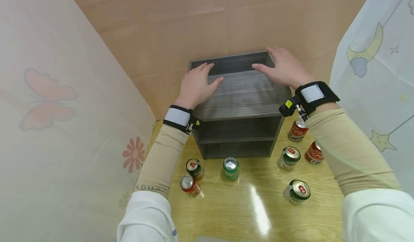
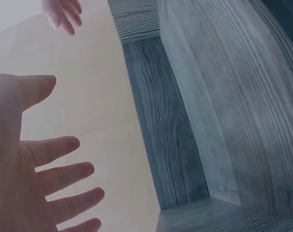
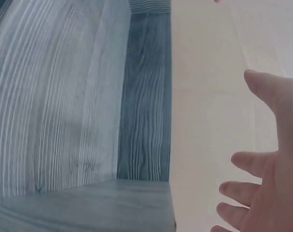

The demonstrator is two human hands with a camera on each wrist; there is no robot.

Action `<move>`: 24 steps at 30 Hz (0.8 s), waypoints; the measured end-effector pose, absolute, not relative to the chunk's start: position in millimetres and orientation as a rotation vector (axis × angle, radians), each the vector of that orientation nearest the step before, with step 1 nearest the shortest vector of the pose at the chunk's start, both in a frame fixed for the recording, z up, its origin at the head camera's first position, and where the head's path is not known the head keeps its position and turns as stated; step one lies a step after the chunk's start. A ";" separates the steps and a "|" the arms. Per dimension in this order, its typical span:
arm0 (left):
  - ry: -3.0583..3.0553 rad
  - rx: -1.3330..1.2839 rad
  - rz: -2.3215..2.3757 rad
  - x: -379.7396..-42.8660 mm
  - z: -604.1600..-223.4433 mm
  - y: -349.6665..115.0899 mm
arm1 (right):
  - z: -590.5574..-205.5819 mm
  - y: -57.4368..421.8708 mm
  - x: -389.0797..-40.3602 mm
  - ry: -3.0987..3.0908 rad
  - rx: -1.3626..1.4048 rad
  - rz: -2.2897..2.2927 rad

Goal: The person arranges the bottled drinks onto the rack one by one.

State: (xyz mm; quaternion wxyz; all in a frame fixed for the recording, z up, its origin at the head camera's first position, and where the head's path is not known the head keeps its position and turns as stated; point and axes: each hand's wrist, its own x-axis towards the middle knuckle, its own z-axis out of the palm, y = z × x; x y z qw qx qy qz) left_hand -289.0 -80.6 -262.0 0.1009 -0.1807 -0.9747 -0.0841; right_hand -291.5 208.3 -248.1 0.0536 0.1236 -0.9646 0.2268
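A grey wood-grain shelf unit stands against the back wall, with a flat top board, a raised rim behind it and two open compartments in front. Over its left side hovers my left hand, fingers extended and thumb apart, holding nothing. My right hand is at the upper right corner of the unit, thumb pointing inward; whether it touches the side panel I cannot tell. In the left wrist view, the spread fingers appear beside the dark back panel. The right wrist view likewise shows the right hand with nothing in it.
On the yellow wooden table, a green can stands before the unit. A red can and a dark green can are at left. Several cans stand at right, including a red can and a green-white can.
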 end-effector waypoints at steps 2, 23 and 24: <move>-2.860 -0.540 -0.256 -286.1 -260.8 -81.2 | -248.8 212.7 -288.6 -2.918 0.355 0.743; -2.674 -0.706 -0.350 -240.8 -271.1 -75.6 | -290.4 239.0 -243.6 -2.868 0.096 1.086; -2.665 -0.717 -0.358 -238.8 -272.3 -75.6 | -293.9 239.9 -241.3 -2.860 0.095 1.093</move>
